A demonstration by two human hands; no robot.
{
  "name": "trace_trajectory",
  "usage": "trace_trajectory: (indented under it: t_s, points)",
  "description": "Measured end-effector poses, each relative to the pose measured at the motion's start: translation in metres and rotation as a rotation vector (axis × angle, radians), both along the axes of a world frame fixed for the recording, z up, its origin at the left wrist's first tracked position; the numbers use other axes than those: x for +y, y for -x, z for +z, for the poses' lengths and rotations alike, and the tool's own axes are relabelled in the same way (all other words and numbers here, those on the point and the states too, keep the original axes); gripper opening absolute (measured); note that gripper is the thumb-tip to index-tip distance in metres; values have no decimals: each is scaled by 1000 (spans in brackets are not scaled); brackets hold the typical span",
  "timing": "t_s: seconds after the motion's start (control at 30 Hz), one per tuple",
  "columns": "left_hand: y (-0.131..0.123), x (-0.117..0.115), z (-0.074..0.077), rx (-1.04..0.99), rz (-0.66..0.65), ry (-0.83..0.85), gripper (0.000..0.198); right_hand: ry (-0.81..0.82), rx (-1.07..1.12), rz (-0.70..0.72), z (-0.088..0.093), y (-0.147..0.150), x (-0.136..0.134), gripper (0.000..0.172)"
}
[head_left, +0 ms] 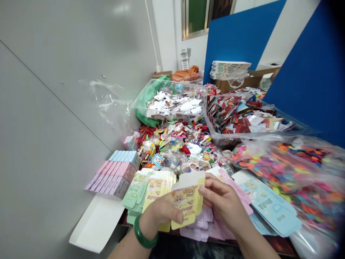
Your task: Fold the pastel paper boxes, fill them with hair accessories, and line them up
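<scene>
The left hand (159, 213) and right hand (225, 201) are closed on opposite edges of a yellow carton blank (187, 201), pinching it between thumbs and fingers; the blank seems part-folded, though the fingers hide some creases; a jade bangle (145, 232) circles the left wrist; yellow and green blanks (151, 189) stand stacked just beyond the left hand; pink blanks (202, 226) lie below the right hand, blue blanks (272, 212) beside it; folded pink and blue cartons (115, 172) stand farther left.

Surface (280, 245): flat pink box blanks (207, 226) below fingers (212, 189); yellow-green blank stacks (153, 187) left; pale blue blanks (272, 210) right; boxed pink-and-blue cartons (115, 172) further left.
</scene>
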State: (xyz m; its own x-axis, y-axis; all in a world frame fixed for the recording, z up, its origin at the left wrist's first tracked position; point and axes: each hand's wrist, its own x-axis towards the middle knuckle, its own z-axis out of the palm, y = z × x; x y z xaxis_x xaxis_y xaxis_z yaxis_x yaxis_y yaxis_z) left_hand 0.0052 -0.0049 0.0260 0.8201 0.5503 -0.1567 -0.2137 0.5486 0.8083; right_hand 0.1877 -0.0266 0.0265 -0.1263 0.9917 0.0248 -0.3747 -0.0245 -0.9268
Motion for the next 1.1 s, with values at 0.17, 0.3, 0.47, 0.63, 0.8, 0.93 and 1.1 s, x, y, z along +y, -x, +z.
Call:
trace_trajectory:
  t_s: [0.17,0.3,0.47,0.63,0.8,0.93,1.1]
  points:
    - [-13,-1,1,-1,-79,-8,83,0,-42,-27,5,-11,-2,16]
    - [-19,-2,10,19,44,-29,67,-21,-58,-27,0,-16,-2,16]
    - [-32,-1,12,73,364,45,54,-75,-36,-172,-12,-12,-5,32]
    - [-40,-4,11,165,470,15,49,-70,-77,-236,-18,-6,-6,26]
    - [-38,-9,14,268,744,-210,83,77,12,-240,-22,-2,0,26]
    - [-35,-8,8,313,774,-390,55,116,52,-228,-26,0,1,29]
    - [-36,-3,2,453,872,-451,23,122,-63,-195,-27,0,-3,33]
